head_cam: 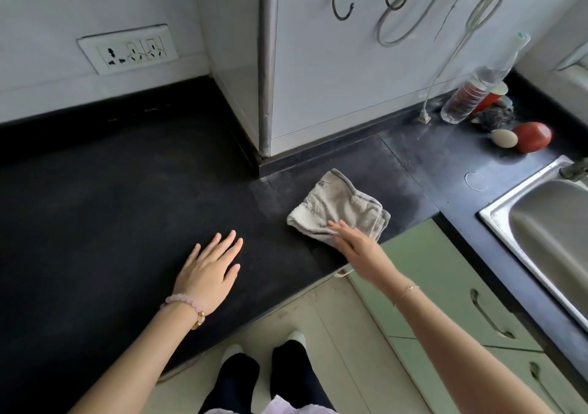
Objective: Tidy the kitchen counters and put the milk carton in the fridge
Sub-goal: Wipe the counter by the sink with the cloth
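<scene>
While right hand (351,245) presses crumpled grey cloth (339,210), grip flat, counter (127,191) dusty.

white wall (79,6) with socket panel (127,49); metal hooks (342,3) on white cabinet side; pale green cabinet doors (445,286) under black worktop; pale tiled floor (334,312); soft daylight.

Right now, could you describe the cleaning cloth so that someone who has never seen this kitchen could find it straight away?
Start at the steel sink on the right and follow the black counter leftward to the foot of the white wall column. There lies a crumpled grey cloth, with the right hand resting on its near edge. It is the only fabric item; the bottle and red ball sit farther back.
</scene>
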Motion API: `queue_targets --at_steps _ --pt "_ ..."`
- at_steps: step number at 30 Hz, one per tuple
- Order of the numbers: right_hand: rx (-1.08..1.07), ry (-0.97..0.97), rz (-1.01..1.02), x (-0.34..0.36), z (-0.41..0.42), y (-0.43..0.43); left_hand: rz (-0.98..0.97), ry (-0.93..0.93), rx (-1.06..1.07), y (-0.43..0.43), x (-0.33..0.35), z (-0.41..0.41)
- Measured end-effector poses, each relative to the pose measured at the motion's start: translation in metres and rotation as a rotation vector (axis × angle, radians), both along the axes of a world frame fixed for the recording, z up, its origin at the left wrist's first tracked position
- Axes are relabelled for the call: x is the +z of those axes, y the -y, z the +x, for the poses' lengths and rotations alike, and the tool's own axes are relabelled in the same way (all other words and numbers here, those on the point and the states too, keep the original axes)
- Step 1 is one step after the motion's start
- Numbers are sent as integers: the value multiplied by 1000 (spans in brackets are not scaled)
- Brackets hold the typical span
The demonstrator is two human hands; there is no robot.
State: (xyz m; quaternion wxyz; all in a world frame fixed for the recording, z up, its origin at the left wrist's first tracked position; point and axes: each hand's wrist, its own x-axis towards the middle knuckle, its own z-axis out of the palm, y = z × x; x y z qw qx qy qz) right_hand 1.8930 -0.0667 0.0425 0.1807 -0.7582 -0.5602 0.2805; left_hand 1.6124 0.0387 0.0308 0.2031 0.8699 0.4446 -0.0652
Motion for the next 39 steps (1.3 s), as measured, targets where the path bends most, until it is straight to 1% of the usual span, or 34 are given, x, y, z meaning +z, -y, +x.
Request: queue_targets --at_steps 3,6,8,10,11,14,15,17,19,21,24,26,28,31,35,37,39 --pt "-162 10 -43 19 23 -4 1 -14 -15 -1 0 -3" --pt "-344 -13 -53 22 19 -20 5 -17 -16 -1 0 -3" --pt "-355 11 -99 17 3 -27 0 -14 -17 -1 0 -3" --pt "-296 19 -134 9 -24 -24 2 -10 -24 -1 0 -3" --pt "-234 10 -118 5 -41 -19 0 1 -28 -2 0 -4" --pt "68 6 8 -2 -79 7 -6 60 -12 -6 2 -9" --pt "125 14 24 -3 -75 13 5 70 -3 -7 2 -12" --pt "150 53 20 -4 -50 15 24 67 -7 -6 1 -19" --pt "74 114 23 -6 -15 10 17 53 -24 -4 0 -24" --pt "-69 163 -5 -6 18 -4 12 53 -24 -3 -1 -24" --pt "-239 129 -89 -4 42 -38 11 44 -23 -2 -1 -21" --pt "-259 105 -97 -5 40 -64 14 29 -27 -2 -2 -20" --pt "-220 114 -78 -7 25 -84 15 30 -21 -3 -3 -20" --pt "-88 118 -49 -9 -15 -90 23 35 -17 -2 -4 -21" --pt "152 139 39 -11 -61 -41 26 58 -1 -2 -4 -22" --pt "227 183 33 -13 -56 -8 52 67 18 -2 -4 -20" --pt "223 233 17 -14 -30 14 89 81 41 -1 -4 -16"
